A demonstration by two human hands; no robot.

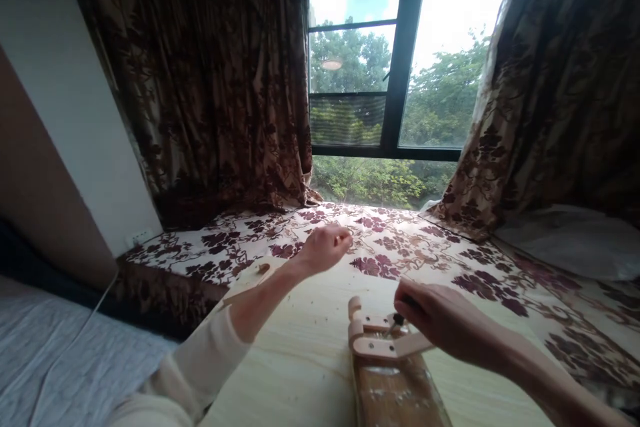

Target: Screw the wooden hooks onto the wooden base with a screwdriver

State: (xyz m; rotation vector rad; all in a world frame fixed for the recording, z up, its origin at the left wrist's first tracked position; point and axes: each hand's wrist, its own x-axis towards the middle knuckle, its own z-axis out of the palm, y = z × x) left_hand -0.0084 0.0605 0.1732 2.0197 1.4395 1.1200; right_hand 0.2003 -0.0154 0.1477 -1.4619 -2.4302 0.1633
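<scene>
My right hand (pixel 440 320) grips a small dark-handled tool (pixel 397 323), its tip pressed into a pale wooden bracket piece (pixel 383 341) that sits on top of a brown wooden board (pixel 395 397). My left hand (pixel 325 247) is stretched forward over the far edge of the light wooden tabletop (pixel 300 347), fingers pinched together; whether it holds something small cannot be told. Another pale wooden part (pixel 255 275) lies on the table under my left forearm.
A floral-covered window seat (pixel 400 247) runs beyond the table, with patterned curtains (pixel 210 80) on both sides of a large window (pixel 390 60). A grey-covered bed (pixel 50 353) lies at the left, a white cushion (pixel 570 240) at the right.
</scene>
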